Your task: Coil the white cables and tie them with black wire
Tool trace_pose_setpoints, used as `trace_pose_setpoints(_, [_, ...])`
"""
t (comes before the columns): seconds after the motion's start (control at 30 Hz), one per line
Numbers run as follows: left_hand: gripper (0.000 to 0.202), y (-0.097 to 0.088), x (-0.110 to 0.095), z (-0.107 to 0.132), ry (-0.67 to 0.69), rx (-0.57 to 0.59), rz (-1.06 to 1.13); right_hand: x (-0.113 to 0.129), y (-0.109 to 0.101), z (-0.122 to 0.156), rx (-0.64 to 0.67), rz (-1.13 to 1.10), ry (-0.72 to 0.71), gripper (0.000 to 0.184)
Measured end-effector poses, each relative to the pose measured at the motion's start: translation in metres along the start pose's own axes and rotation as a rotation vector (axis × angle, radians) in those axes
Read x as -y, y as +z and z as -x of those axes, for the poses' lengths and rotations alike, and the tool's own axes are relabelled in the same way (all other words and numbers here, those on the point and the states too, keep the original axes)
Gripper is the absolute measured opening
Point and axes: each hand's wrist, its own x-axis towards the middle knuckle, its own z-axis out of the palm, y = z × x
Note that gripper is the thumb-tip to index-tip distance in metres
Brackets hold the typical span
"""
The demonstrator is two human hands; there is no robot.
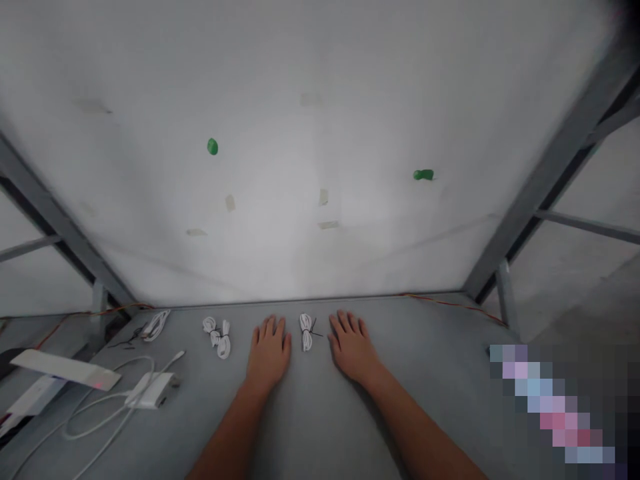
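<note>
- The fingers of the left hand (270, 349) and right hand (354, 348) are slightly spread, laid palm-down on the grey table (320, 420); nothing is gripped.
- Between them, untouched, a white cable bundle (306, 332) is placed, its long axis directed away from the body, its tie ends rightward.
- Its tying appears done; farther left, a charging cable (179, 357) is left loose.

Bench (320, 413): smooth, matt finish. Coiled cables (306, 323): smooth plastic sheathing; power adapter (159, 387): plastic. Frame (547, 180): metal, dull finish.
</note>
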Motion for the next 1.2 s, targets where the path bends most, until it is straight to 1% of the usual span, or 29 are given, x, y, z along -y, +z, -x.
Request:
trace_pose_setpoints(0.3, [0.051, 0.001, -0.001, 0.001, -0.003, -0.010, 0.009, 0.001, -0.004, 0.000, 0.033, 0.002, 0.014, 0.059])
trace_pose_setpoints(0.47, [0.051, 0.000, -0.002, 0.000, -0.009, 0.010, 0.003, 0.001, -0.003, 0.000, 0.024, 0.004, 0.011, 0.059])
trace_pose_setpoints(0.8, [0.051, 0.001, 0.000, 0.001, -0.003, -0.021, 0.040, -0.001, -0.003, 0.000, 0.010, -0.005, -0.002, 0.059])
trace_pose_setpoints(0.87, [0.050, -0.001, -0.002, 0.000, -0.004, -0.014, 0.055, -0.001, -0.003, 0.000, 0.017, -0.004, 0.001, 0.059])
trace_pose_setpoints(0.93, [0.051, -0.009, -0.007, -0.001, -0.063, -0.012, 0.088, 0.000, -0.004, 0.000, 0.022, -0.003, 0.004, 0.059])
trace_pose_setpoints(1.03, [0.056, -0.024, -0.022, -0.002, -0.233, -0.031, 0.199, 0.001, -0.004, 0.000, 0.020, 0.000, 0.006, 0.059])
trace_pose_setpoints(1.07, [0.058, -0.029, -0.028, -0.002, -0.270, -0.037, 0.225, 0.002, -0.004, 0.000, 0.017, 0.002, 0.005, 0.059])
trace_pose_setpoints(1.13, [0.060, -0.033, -0.041, 0.000, -0.280, -0.029, 0.220, 0.002, -0.002, -0.001, 0.010, 0.009, 0.005, 0.059])
trace_pose_setpoints(1.2, [0.053, -0.032, -0.052, 0.003, -0.214, 0.011, 0.172, 0.002, 0.000, -0.001, 0.005, 0.014, 0.010, 0.058])
